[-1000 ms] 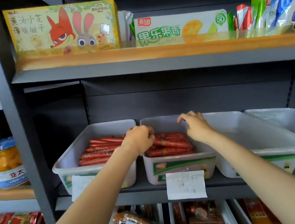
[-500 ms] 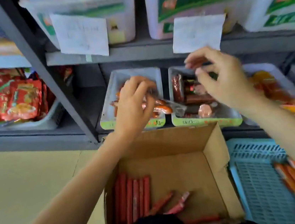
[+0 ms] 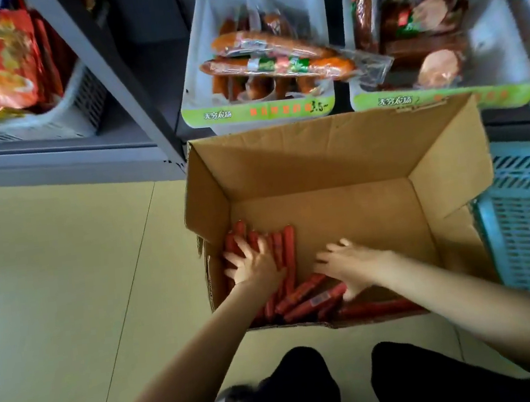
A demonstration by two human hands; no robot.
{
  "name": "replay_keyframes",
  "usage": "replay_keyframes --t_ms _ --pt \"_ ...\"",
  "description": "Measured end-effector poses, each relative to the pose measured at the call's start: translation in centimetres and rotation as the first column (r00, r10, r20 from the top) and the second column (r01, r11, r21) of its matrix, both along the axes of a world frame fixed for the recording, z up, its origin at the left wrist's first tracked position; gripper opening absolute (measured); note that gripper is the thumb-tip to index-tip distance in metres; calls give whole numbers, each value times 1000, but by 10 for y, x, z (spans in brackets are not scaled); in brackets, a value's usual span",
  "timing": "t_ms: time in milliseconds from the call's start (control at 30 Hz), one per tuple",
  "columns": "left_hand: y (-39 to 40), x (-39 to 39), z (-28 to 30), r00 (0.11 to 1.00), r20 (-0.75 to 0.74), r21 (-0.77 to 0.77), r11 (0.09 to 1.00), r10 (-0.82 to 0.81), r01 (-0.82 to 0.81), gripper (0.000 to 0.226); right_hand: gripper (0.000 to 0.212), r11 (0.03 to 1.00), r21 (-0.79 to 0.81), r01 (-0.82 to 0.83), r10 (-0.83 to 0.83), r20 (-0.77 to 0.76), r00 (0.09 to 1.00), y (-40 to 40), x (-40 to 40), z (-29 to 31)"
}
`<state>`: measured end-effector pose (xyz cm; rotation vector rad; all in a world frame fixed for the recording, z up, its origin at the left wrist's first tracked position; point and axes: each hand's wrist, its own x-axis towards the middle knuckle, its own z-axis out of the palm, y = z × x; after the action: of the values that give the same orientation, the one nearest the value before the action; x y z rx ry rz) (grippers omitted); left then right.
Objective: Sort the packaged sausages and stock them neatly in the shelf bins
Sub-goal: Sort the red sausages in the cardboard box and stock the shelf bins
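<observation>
Both hands reach into a cardboard box on the floor: left hand spread flat on red sausages, right hand open beside them. More remain unstocked; shelf bins beyond hold other sausages.

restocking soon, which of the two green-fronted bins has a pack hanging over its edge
The left bin: its long sausage pack pokes past the right rim toward the right bin.

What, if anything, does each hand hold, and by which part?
Nothing is plainly held. The left hand lies spread on the red sausages in the box; the right hand rests flat on others near their ends. No fingers curl round any.
</observation>
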<state>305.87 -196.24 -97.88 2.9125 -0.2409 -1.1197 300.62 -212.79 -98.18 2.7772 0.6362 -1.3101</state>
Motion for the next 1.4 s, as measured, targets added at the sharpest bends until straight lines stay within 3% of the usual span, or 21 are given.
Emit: replay_keyframes --t_ms 100,200,300,367,433,500,567,667,833,1000,1200,1267,1400 --pt "-3 -1 -7 998 56 26 1000 -19 18 89 55 997 -16 -78 79 193 978 -2 5 -7" --pt "-1 -1 -12 990 136 -60 997 -30 38 89 44 999 -53 3 14 301 954 -26 16 -2" --pt "-12 -7 -14 974 200 -236 960 -103 150 93 39 985 -107 136 -107 245 964 -63 22 5" --pt "-28 -12 -15 961 195 -290 925 -194 245 97 52 975 -152 161 -142 129 982 -74 17 8" --pt "-43 -14 -17 965 140 -301 920 -220 253 106 83 974 -171 146 -146 14 989 -72 6 8" --pt "-54 -14 -22 955 139 -237 927 -263 290 112 105 975 -171 139 -150 -49 988 -67 -7 8" --pt "-59 -17 -26 941 165 -150 935 -296 320 114 112 975 -189 118 -127 -38 991 -64 -17 3" --pt "-58 -20 -27 957 162 -92 962 -242 258 114 113 980 -175 97 -91 39 995 -63 -27 -5" --pt "-45 -13 -29 988 127 -86 992 -84 95 115 87 976 -41 216 -202 218 955 -75 -12 -3" --pt "-21 4 -23 992 104 -143 988 66 -51 114 110 985 -39 169 -166 79 983 -71 -9 0" --pt "-11 18 -22 977 77 -204 963 197 -178 113 127 987 -141 80 -69 82 994 -61 -18 -5" --pt "-11 20 -22 973 61 -206 957 221 -204 116 123 986 -167 10 9 110 994 -58 -27 -5" --pt "-11 20 -25 967 36 -276 932 252 -233 117 93 985 -156 -68 107 259 960 -53 -42 -11"
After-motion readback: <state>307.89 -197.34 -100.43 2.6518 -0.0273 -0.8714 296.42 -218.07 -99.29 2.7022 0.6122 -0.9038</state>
